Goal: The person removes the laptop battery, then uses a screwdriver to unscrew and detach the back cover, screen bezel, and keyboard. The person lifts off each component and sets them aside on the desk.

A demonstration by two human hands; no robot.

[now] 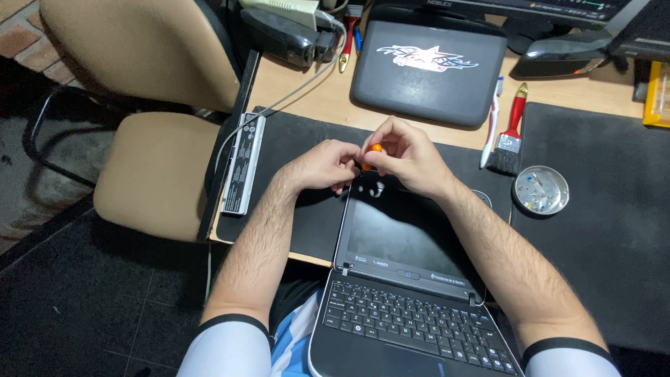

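A small orange-handled tool [375, 149] is being pinched between the left hand [322, 166] and right hand [410, 155], above the opened laptop [408, 279], apparently still whole.

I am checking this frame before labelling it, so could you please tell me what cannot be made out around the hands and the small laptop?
- Orange-tipped tool, head view: only its orange end shows; left hand and right hand hide the rest.
- Small laptop: top bezel covered by the hands, front cut off by the bottom edge.
- Round metal dish: contents too small to identify.
- Monitor: cut off by the top edge.
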